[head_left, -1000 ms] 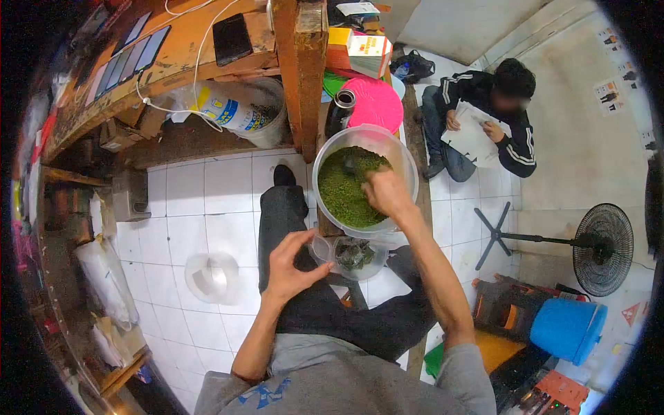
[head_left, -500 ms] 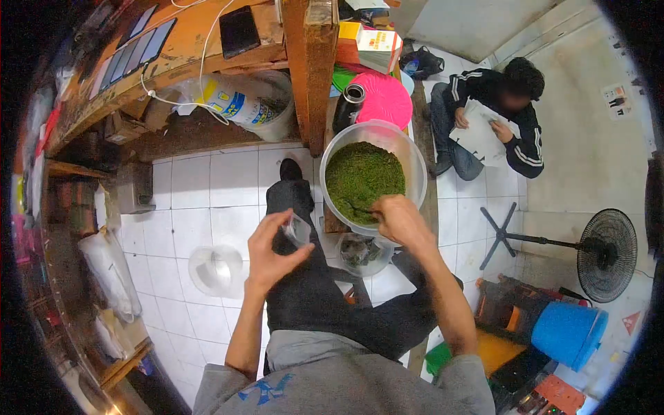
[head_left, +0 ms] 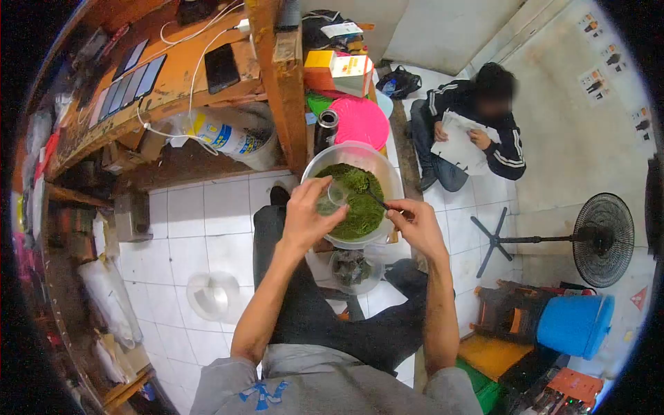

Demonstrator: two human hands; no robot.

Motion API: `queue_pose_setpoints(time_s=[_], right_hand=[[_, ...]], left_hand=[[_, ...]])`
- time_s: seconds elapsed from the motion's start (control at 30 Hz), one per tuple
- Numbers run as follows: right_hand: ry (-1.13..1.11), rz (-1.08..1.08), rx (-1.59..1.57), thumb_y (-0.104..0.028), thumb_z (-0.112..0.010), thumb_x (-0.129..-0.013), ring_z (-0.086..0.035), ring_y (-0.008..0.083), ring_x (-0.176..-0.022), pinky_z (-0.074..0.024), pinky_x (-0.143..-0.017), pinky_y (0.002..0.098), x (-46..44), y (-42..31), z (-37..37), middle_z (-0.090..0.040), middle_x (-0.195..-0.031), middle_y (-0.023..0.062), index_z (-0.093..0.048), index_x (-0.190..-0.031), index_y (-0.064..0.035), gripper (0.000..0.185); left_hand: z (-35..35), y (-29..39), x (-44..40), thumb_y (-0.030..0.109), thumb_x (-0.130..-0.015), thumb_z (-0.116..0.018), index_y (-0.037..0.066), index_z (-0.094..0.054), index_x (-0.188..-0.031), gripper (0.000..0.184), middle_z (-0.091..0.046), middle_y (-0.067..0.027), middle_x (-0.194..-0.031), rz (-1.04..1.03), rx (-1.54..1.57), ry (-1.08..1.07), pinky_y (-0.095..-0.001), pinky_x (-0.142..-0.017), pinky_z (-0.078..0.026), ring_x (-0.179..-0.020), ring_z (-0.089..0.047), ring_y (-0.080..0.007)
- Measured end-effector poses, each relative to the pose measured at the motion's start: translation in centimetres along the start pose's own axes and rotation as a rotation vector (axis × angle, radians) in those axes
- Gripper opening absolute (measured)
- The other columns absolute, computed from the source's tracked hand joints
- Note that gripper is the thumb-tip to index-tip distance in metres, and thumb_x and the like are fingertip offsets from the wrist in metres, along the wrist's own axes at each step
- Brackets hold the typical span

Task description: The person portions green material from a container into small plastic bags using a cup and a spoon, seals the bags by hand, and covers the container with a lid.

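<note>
Green stuff (head_left: 362, 225) mid-scoop, I reckon: right hand (head_left: 419, 225) pinches spoon (head_left: 378, 200), left hand (head_left: 303, 216) half-curled gripping cup (head_left: 337, 194); level spoon needed next.

1. Type of place: a small indoor workroom, most like a workshop. The exact trade cannot be told.
2. Furniture: a worn, stained wooden desk (head_left: 178, 68) carries phones (head_left: 147, 77) and a white plug (head_left: 242, 26). A wooden shelf (head_left: 128, 387) stands among crowded goods at left.
3. Surfaces: white floor tiles (head_left: 225, 252); scuffed wall (head_left: 536, 138) with paper pictures (head_left: 593, 84).
4. Equipment: standing fan (head_left: 602, 240), blue bucket (head_left: 575, 326), plastic tub (head_left: 393, 181) of green shreds (head_left: 364, 223).
</note>
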State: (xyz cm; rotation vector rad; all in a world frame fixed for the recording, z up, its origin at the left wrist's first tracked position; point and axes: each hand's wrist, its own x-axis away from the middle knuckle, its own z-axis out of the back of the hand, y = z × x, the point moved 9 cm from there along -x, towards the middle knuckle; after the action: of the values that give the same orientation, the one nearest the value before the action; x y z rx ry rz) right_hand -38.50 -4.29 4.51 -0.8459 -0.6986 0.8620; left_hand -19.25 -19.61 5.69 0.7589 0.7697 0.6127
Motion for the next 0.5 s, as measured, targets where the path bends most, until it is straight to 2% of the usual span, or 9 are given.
queue_pose_setpoints(time_s=[0.03,0.1,0.13,0.17,0.27,0.4,0.47,0.5], right_hand=[[0.015,0.003,0.005,-0.006,-0.071,-0.093,-0.059,0.0087,-0.067,-0.0477,-0.060,0.0269,0.5,-0.2,0.1,-0.072,-0.086,0.0056,-0.075,-0.114,0.0027,0.023],[0.220,0.155,0.137,-0.005,-0.071,-0.092,-0.059,0.0093,-0.067,-0.0476,-0.060,0.0285,1.6,-2.3,1.2,-0.071,-0.084,0.0068,-0.075,-0.114,0.0015,0.024],[0.268,0.172,0.142,-0.003,-0.069,-0.091,-0.061,0.0150,-0.067,-0.0482,-0.061,0.0306,2.1,-3.1,1.1,-0.069,-0.084,0.0114,-0.075,-0.115,0.0009,0.025],[0.275,0.175,0.144,-0.003,-0.069,-0.091,-0.061,0.0150,-0.067,-0.0482,-0.061,0.0306,2.4,-3.0,0.9,-0.069,-0.084,0.0114,-0.075,-0.115,0.0009,0.025],[0.346,0.223,0.310,0.000,-0.064,-0.092,-0.063,0.0272,-0.069,-0.0492,-0.064,0.0337,3.5,-3.9,0.5,-0.065,-0.086,0.0178,-0.074,-0.116,0.0019,0.026],[0.364,0.248,0.291,0.000,-0.064,-0.091,-0.065,0.0268,-0.071,-0.0506,-0.066,0.0350,3.9,-3.6,0.4,-0.065,-0.085,0.0176,-0.074,-0.115,0.0018,0.026],[0.405,0.130,0.146,0.000,-0.064,-0.091,-0.068,0.0281,-0.075,-0.0529,-0.068,0.0355,3.4,-1.7,1.2,-0.068,-0.087,0.0176,-0.074,-0.115,0.0013,0.027],[0.395,0.140,0.145,0.000,-0.064,-0.091,-0.068,0.0281,-0.075,-0.0529,-0.068,0.0355,3.0,-0.9,1.2,-0.068,-0.087,0.0176,-0.074,-0.115,0.0013,0.027]], left_hand=[[-1.3,0.0,-0.6,0.018,-0.070,-0.089,-0.001,-0.068,-0.120,0.057,-0.070,-0.0152,-0.113,-0.018,-0.002,-0.003,-0.0384,-0.089,-0.057,-0.100,-0.069,-0.0297],[-3.4,-0.2,-1.2,0.019,-0.071,-0.089,-0.001,-0.067,-0.122,0.060,-0.070,-0.0168,-0.115,0.003,0.045,-0.038,-0.0397,-0.092,-0.056,-0.103,-0.069,-0.0314],[-4.1,-0.3,-1.4,0.019,-0.071,-0.089,-0.001,-0.065,-0.124,0.061,-0.070,-0.0176,-0.115,0.019,0.038,-0.042,-0.0404,-0.093,-0.055,-0.104,-0.069,-0.0322],[-4.9,-0.5,-1.4,0.019,-0.071,-0.089,-0.001,-0.064,-0.126,0.063,-0.069,-0.0184,-0.116,0.038,0.029,-0.046,-0.0410,-0.094,-0.055,-0.105,-0.069,-0.0329],[-6.0,-1.1,-1.4,0.019,-0.071,-0.088,-0.001,-0.063,-0.129,0.066,-0.069,-0.0197,-0.117,0.074,0.053,-0.053,-0.0410,-0.096,-0.054,-0.107,-0.068,-0.0336],[-5.9,-1.3,-1.2,0.019,-0.071,-0.089,-0.001,-0.061,-0.131,0.069,-0.069,-0.0196,-0.119,0.048,0.065,-0.026,-0.0413,-0.096,-0.054,-0.108,-0.068,-0.0331],[-6.1,-2.1,-1.1,0.020,-0.070,-0.089,0.000,-0.061,-0.132,0.071,-0.069,-0.0190,-0.120,0.061,0.040,-0.035,-0.0416,-0.096,-0.054,-0.107,-0.068,-0.0329],[-5.9,-2.2,-1.2,0.020,-0.070,-0.089,0.000,-0.061,-0.132,0.071,-0.069,-0.0190,-0.120,0.065,0.035,-0.023,-0.0416,-0.096,-0.054,-0.107,-0.068,-0.0329]])
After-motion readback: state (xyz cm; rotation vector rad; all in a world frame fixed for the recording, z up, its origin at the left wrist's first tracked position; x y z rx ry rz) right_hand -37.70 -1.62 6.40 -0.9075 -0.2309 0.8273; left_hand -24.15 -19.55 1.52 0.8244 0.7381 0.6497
